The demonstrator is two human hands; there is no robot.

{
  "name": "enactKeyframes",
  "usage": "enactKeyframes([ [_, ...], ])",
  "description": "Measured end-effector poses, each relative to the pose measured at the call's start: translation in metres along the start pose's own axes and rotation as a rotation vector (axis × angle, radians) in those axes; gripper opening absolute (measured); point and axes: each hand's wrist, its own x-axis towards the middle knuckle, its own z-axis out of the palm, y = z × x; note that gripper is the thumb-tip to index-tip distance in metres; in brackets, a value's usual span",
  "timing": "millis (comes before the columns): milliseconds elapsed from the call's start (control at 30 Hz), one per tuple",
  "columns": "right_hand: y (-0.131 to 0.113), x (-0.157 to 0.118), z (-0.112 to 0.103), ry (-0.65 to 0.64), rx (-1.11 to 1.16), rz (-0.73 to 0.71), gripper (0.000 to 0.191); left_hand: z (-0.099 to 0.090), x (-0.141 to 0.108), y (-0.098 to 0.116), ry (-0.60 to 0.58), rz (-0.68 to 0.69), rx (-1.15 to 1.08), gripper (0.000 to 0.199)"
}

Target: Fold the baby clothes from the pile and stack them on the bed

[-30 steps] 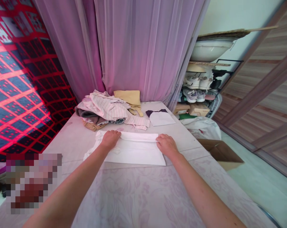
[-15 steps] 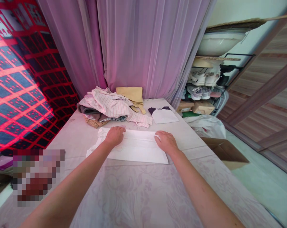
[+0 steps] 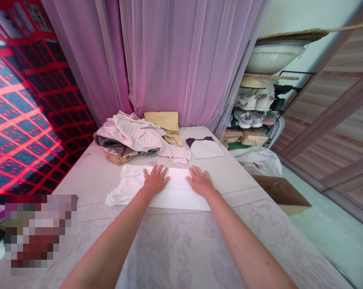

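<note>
A white folded cloth [image 3: 172, 198] lies flat on the table [image 3: 181, 241], its left end bunched and wrinkled. My left hand [image 3: 155, 180] rests palm down on the cloth's middle, with the fingers spread. On its right part lies my right hand [image 3: 199, 180], also flat with fingers apart. Beyond the hands sits a pile of clothes with a striped pink garment [image 3: 139, 132] on top. Behind that pile is a yellow folded cloth [image 3: 165, 120]. A white and dark purple folded garment [image 3: 207, 147] lies at the back right.
Purple curtains [image 3: 169, 60] hang behind the table. To the right are an open cardboard box [image 3: 283, 194], a white plastic bag [image 3: 259, 158] and a rack with shoes [image 3: 250, 118]. A pixelated patch covers something at the table's left edge.
Both hands have opened from bent fingers to flat, spread ones. My left hand has moved right along the white cloth, uncovering more of its wrinkled left end. The view has shifted slightly.
</note>
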Motion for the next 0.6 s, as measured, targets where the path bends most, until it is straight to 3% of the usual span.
enactKeyframes([
  [200,0.01,0.0,0.004,0.043,0.001,0.046,0.06,-0.006,0.003,0.001,-0.043,0.024,-0.027,0.052],
  [300,0.009,0.001,0.008,0.061,0.008,0.039,0.06,-0.016,0.005,-0.008,-0.021,0.056,-0.006,0.052],
  [433,0.011,0.002,0.011,0.078,0.013,0.031,0.061,-0.029,-0.001,-0.043,0.042,0.0,0.016,0.053],
  [600,0.011,0.001,0.011,0.079,0.016,0.029,0.061,-0.025,-0.018,-0.09,-0.017,-0.11,0.013,0.055],
])
